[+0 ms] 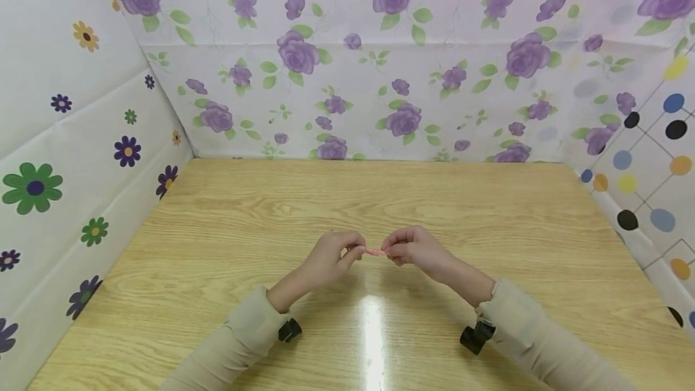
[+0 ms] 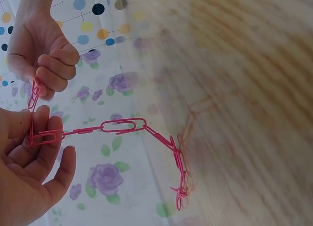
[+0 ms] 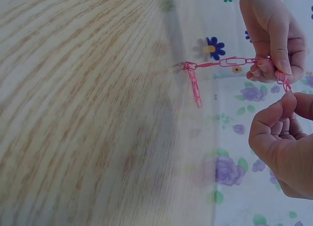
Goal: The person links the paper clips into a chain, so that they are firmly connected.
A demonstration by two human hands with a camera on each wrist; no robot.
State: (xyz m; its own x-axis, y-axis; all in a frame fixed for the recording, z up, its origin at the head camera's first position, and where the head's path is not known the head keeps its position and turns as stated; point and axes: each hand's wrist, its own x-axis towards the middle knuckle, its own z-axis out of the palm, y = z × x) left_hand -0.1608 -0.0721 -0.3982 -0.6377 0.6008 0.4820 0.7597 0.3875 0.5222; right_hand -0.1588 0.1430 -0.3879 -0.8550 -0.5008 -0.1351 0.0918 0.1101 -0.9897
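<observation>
A chain of pink paper clips (image 2: 124, 125) hangs from my left hand (image 1: 330, 255) down to the wooden table, where its lower end lies in a small bend. My left thumb and fingers pinch the chain near its upper end. Just across a short gap, my right hand (image 1: 420, 253) pinches the end clip (image 3: 287, 86) between thumb and forefinger, its other fingers curled. Between the two hands a short piece of the chain (image 1: 374, 252) stretches, seen small in the head view. Both hands are raised above the tabletop, and the fingertips partly hide the clips they hold.
The wooden table (image 1: 260, 198) spreads beneath both hands. A sheet with purple roses (image 1: 298, 53) stands along its back edge, with a flowered sheet (image 1: 65, 137) at the left and a dotted one (image 1: 646, 198) at the right. Black wrist cameras (image 1: 289, 330) sit at the cuffs.
</observation>
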